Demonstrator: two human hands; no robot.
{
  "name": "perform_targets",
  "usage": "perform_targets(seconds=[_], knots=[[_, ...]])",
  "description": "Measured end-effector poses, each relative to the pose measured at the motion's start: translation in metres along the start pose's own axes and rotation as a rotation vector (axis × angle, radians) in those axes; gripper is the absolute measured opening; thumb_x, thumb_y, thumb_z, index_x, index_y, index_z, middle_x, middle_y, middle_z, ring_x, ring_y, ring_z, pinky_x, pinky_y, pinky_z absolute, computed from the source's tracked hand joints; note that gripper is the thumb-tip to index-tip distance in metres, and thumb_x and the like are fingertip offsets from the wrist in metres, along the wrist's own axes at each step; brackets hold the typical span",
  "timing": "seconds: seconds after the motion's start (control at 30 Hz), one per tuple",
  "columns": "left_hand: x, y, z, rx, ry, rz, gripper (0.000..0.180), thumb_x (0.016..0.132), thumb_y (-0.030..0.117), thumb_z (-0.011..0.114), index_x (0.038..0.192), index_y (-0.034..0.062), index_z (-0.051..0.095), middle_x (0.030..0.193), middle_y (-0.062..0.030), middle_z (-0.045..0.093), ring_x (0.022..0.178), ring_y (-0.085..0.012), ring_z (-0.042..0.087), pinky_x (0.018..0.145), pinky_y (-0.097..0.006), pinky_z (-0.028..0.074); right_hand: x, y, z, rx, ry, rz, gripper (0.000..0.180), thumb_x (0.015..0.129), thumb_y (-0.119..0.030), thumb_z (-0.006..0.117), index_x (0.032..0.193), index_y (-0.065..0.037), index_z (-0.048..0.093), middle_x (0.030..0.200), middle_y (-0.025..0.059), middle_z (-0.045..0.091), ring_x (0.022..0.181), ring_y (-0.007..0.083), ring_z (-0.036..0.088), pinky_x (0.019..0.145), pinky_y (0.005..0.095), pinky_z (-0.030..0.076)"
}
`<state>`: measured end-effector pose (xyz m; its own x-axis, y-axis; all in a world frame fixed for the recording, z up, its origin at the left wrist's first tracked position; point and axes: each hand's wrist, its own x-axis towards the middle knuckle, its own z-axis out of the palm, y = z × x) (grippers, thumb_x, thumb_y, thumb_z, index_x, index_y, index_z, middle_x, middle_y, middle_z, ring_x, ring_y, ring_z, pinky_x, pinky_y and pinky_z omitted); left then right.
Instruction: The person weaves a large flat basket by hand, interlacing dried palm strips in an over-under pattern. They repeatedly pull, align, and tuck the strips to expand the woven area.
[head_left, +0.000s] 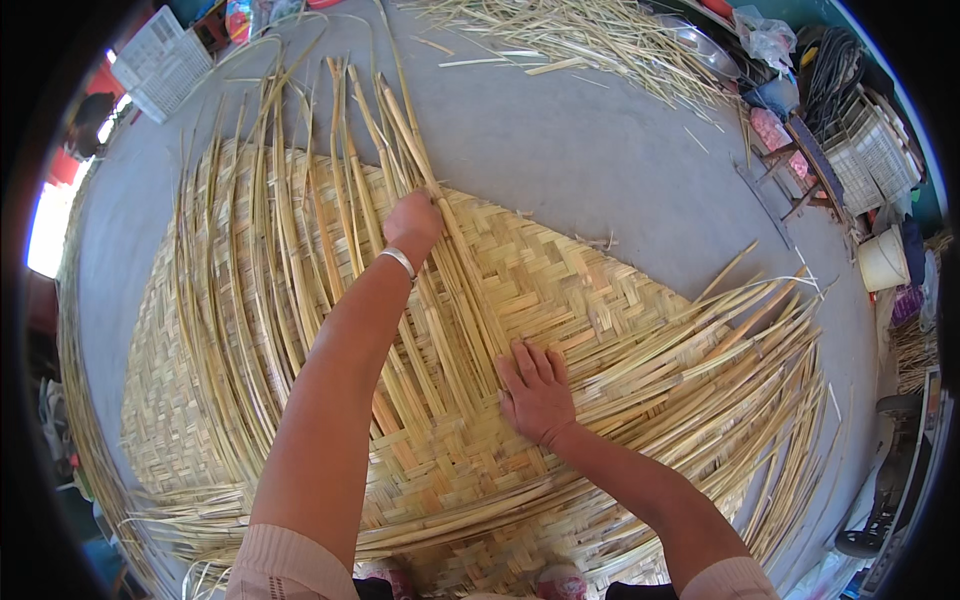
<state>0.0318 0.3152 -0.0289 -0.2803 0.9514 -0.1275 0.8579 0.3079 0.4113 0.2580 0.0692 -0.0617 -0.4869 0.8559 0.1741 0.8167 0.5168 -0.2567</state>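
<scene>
A large woven reed mat (540, 260) lies on the floor under both arms. Long pale reed strips (285, 230) run away from me across its left half, their far ends loose beyond the mat's edge. My left hand (412, 222), with a silver bangle at the wrist, is closed round a few reed strips (452, 232) near the far edge. My right hand (537, 395) lies with fingers spread on the weave, by the near end of those strips. A thick bundle of loose strips (710, 370) fans out to the right of it.
Cut reeds (600, 40) are heaped on the grey floor (640, 170) at the far side. A white crate (160, 65) stands far left. At the right are a small stool (815, 165), another crate (875, 150) and a pale bucket (884, 260). My shoes (562, 582) show at the near edge.
</scene>
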Motion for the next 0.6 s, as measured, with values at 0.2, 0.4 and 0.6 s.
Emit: perform_targets(seconds=[0.2,0.4,0.6], knots=[[0.027,0.007,-0.002,0.066,-0.02,0.019,0.025,0.09,0.019,0.054,0.111,0.0104,0.065,0.108,-0.0139,0.068,0.102,-0.0332,0.064,0.086,-0.043,0.051,0.0,0.001,0.002,0.012,-0.036,0.02,0.052,0.085,-0.03,0.058,0.134,-0.013,0.048,0.143,0.0151,0.037,0.134,0.0311,0.033,0.109,0.0531,0.024],[0.045,0.015,-0.013,0.016,-0.032,-0.086,0.025,0.086,0.023,0.063,0.104,0.0079,0.069,0.107,-0.0133,0.069,0.1,-0.0315,0.066,0.083,-0.04,0.053,0.003,0.002,0.0,0.04,-0.046,0.02,0.054,0.084,-0.029,0.06,0.134,-0.013,0.048,0.143,0.0146,0.037,0.133,0.0318,0.032,0.109,0.0529,0.024],[0.08,-0.001,0.006,-0.082,-0.109,-0.107,0.032,0.081,0.025,0.066,0.105,0.0031,0.068,0.103,-0.0167,0.069,0.095,-0.0337,0.067,0.079,-0.04,0.054,0.003,0.002,-0.001,0.044,-0.05,0.023,0.056,0.081,-0.028,0.062,0.134,-0.013,0.048,0.143,0.0142,0.036,0.134,0.0318,0.031,0.109,0.0523,0.024]])
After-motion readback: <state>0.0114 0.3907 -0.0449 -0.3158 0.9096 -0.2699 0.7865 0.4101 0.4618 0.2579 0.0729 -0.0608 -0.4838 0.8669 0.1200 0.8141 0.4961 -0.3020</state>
